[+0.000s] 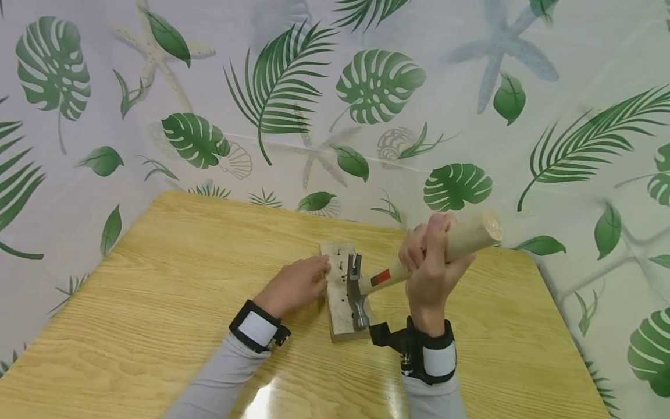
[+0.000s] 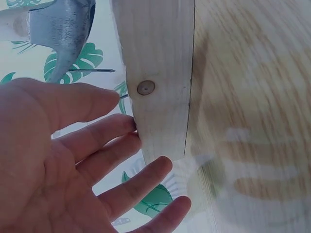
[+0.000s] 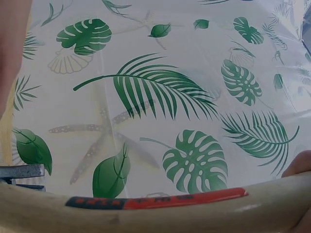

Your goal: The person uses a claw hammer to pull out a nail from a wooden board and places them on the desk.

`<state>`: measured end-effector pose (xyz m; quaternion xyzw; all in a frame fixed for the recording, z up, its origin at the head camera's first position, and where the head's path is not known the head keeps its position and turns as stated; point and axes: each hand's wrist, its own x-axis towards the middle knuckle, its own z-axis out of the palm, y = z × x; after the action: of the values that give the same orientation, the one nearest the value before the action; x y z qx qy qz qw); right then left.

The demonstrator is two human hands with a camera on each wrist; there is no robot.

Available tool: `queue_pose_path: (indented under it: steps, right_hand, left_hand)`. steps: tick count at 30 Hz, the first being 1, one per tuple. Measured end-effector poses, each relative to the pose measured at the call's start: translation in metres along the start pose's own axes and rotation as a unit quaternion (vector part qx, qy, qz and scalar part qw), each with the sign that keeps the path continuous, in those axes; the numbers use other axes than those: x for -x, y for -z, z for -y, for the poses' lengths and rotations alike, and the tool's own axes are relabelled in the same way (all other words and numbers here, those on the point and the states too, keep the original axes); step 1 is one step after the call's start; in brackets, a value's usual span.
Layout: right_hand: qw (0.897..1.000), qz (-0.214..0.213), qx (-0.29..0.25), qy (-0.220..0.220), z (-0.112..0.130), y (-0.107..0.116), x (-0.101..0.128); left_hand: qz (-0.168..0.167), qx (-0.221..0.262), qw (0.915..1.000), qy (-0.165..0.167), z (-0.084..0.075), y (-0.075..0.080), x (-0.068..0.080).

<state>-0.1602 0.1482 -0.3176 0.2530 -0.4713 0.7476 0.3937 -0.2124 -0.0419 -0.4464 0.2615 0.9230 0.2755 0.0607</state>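
A claw hammer (image 1: 361, 308) is in my right hand (image 1: 431, 267), which grips its pale wooden handle. The metal head lies over a pale wooden block (image 1: 339, 326), claw toward the far end. Several nails (image 1: 340, 266) and small dark holes run along the block's top. In the left wrist view a nail (image 2: 92, 71) stands out past the hammer's claw (image 2: 62, 60). My left hand (image 1: 295, 284) rests at the block's left side, fingertips touching its edge, fingers spread and fairly straight. A round knot (image 2: 146, 88) marks the block's side.
The block lies on a yellow wood-grain table (image 1: 199, 279). Behind it hangs a white cloth (image 1: 293, 169) printed with green leaves and starfish. A dark strap with a camera mount (image 1: 387, 336) on the right wrist sits close to the block's near end.
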Motion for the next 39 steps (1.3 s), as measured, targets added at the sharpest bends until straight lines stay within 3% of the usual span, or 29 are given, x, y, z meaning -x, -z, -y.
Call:
queue_pose_path:
  steps: [9,12,18,21,29,39]
  right_hand:
    - [0.999,0.023,-0.039,0.007,0.009,-0.005,0.014]
    - [0.999,0.021,-0.037,0.010,0.009,-0.005,0.013]
    - [0.999,0.009,-0.046,0.012,0.009,-0.002,0.012]
    - [0.999,0.003,-0.053,0.010,0.010,0.000,0.013]
    - [0.997,-0.008,-0.069,0.021,0.019,0.003,0.009]
    - [0.996,0.004,-0.093,0.012,0.038,0.002,0.004]
  left_hand:
    - [0.009,0.001,0.9999,0.008,0.003,-0.001,0.003]
    - [-0.002,-0.005,1.0000,0.004,0.002,0.000,0.003]
    - [-0.047,0.015,0.9971,-0.059,-0.004,-0.004,-0.001]
    - [-0.053,0.037,0.9942,-0.086,-0.009,-0.007,-0.001]
    - [-0.043,0.076,0.9915,-0.096,-0.015,-0.008,-0.003]
    - [-0.069,0.088,0.9849,-0.132,-0.022,-0.005,-0.009]
